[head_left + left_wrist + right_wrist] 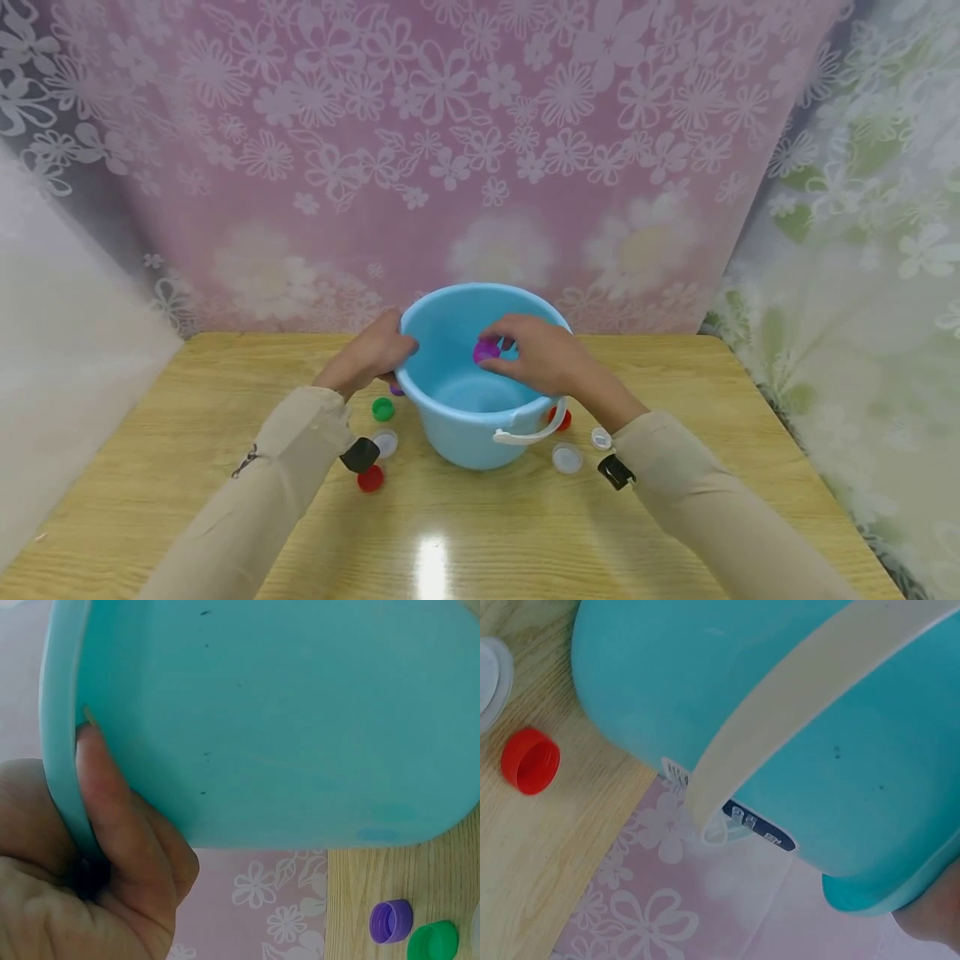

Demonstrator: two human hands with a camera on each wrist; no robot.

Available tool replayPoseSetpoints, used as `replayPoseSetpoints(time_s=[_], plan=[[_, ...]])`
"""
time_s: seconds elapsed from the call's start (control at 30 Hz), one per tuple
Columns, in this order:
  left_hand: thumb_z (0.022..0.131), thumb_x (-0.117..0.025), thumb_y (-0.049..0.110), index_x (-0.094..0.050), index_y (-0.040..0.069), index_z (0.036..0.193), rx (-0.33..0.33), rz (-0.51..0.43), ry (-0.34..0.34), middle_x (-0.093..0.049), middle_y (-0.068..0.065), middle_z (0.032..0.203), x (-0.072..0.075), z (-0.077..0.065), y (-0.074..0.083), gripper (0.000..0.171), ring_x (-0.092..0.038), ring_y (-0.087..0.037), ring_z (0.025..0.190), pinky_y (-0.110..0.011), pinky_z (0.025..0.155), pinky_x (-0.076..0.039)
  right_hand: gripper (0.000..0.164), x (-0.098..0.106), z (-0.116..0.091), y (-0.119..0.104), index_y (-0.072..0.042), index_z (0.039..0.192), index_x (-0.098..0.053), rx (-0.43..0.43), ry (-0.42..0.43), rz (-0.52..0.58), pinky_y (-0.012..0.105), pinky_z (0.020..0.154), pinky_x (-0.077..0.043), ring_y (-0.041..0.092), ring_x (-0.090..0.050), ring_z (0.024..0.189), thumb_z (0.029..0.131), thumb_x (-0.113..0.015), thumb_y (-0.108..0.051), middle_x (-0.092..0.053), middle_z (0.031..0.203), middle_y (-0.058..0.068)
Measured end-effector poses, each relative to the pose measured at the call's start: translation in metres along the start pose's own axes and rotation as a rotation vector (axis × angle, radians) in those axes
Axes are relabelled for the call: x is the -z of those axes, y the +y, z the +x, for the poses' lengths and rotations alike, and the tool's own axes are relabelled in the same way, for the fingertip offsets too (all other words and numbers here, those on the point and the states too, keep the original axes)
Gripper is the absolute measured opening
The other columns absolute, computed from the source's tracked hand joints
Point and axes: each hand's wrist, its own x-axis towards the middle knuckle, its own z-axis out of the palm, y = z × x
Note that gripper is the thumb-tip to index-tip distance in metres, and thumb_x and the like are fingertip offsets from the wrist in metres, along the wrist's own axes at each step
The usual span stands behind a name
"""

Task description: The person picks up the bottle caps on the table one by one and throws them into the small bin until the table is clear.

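Magenta cap [486,352], as it appears to be, sits between the thumb and fingertips of your right hand [543,354], which pinches it inside the mouth of the blue bucket [461,437], above the floor. Holding it by the tips probably leaves your palm clear of the wall and makes it easy to let go.

Your left hand [371,354] grips the rim on its own side, thumb over the inside and fingers against the outer wall; that likely steadies the bucket while your other hand works over the opening. The white handle [528,437] hangs folded down on the side below your right wrist, so it does not cross the mouth.

As for direction, the cap is short and round with no clear long axis, and you cannot tell from here which way its hollow side faces. The bucket stands about upright on the table [262,517], mouth up, its long axis running roughly vertical between your hands.

Below your left hand lie a violet cap [391,922] and a green cap [383,409]; nearer you, by that wrist, are a white lid [386,443] and a red cap [371,478]. Below your right forearm lies another red one [560,418], with two pale lids [567,458] near that sleeve.
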Motion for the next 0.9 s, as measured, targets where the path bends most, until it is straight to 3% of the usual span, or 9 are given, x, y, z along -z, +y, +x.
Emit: replayPoseSetpoints(time_s=[0.17,0.5,0.9], plan=[[0.092,-0.042,-0.001,-0.044,-0.007,0.114,0.024,-0.008,0.016,-0.06,-0.031,0.092,-0.002,-0.0015,0.0,0.023,-0.061,-0.024,0.047,-0.034,0.047,-0.055,0.031,0.0004,-0.0015,-0.0023,-0.021,0.113,-0.067,-0.013,-0.006,-0.023,0.029,0.076,-0.049,0.014,-0.059,0.094,0.088,-0.067,-0.04,-0.061,0.104,-0.01],[0.091,-0.041,-0.002,-0.047,-0.009,0.115,0.009,-0.01,0.012,-0.061,-0.031,0.09,-0.0009,-0.0008,-0.0003,0.025,-0.061,-0.023,0.048,-0.037,0.048,-0.055,0.034,-0.0001,-0.0003,-0.0021,-0.019,0.117,-0.066,-0.032,-0.035,-0.04,0.031,0.075,-0.05,0.015,-0.059,0.096,0.089,-0.067,-0.039,-0.061,0.106,-0.007],[0.093,-0.042,0.0,-0.037,-0.006,0.122,0.031,-0.006,0.038,-0.058,-0.03,0.096,-0.0003,0.0016,-0.0008,0.03,-0.062,-0.025,0.05,-0.036,0.047,-0.055,0.037,0.003,0.0008,-0.0031,-0.017,0.119,-0.065,-0.02,-0.028,-0.037,0.03,0.077,-0.05,0.013,-0.058,0.094,0.088,-0.069,-0.037,-0.062,0.109,-0.006]])
